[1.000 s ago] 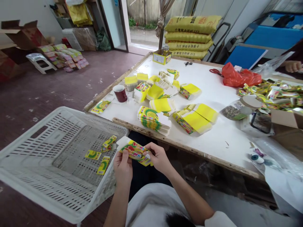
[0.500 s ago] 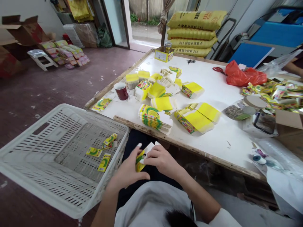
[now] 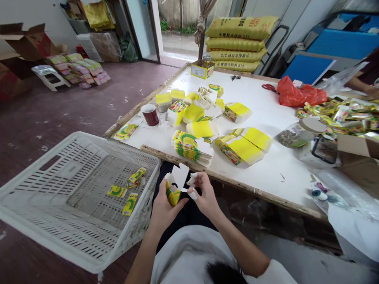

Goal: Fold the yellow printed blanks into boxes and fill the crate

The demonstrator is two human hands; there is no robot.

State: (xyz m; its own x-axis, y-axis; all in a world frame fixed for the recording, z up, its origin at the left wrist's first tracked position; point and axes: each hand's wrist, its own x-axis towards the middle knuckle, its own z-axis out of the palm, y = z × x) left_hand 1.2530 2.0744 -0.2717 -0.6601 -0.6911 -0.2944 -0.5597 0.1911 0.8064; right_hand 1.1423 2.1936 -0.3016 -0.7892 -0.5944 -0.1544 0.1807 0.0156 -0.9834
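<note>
My left hand (image 3: 166, 205) is closed around a small yellow-and-green carton (image 3: 172, 196), holding it upright over my lap. The carton's top is open, with white inner flaps (image 3: 180, 173) standing up and a dark round spot visible inside. My right hand (image 3: 204, 196) is at the carton's right side, its thumb and fingers bent and apart. Its thumb tip is at the edge of a side flap; whether it presses on it is hard to tell. White covers sit on several fingertips. On the table edge ahead lies a stack of flat cartons (image 3: 189, 146).
A white plastic basket (image 3: 99, 265) stands at my left with several small yellow cartons (image 3: 129, 204) in it. The white table (image 3: 263, 173) bears more carton stacks (image 3: 245, 146), a mug (image 3: 150, 115), a red bag (image 3: 299, 92) and a jar (image 3: 293, 134). Another person's hand (image 3: 367, 88) shows at far right.
The carton's white flaps now stand raised and spread. My right hand has drawn back to the right from the carton, and its fingers have parted. My left hand has closed more around it.
</note>
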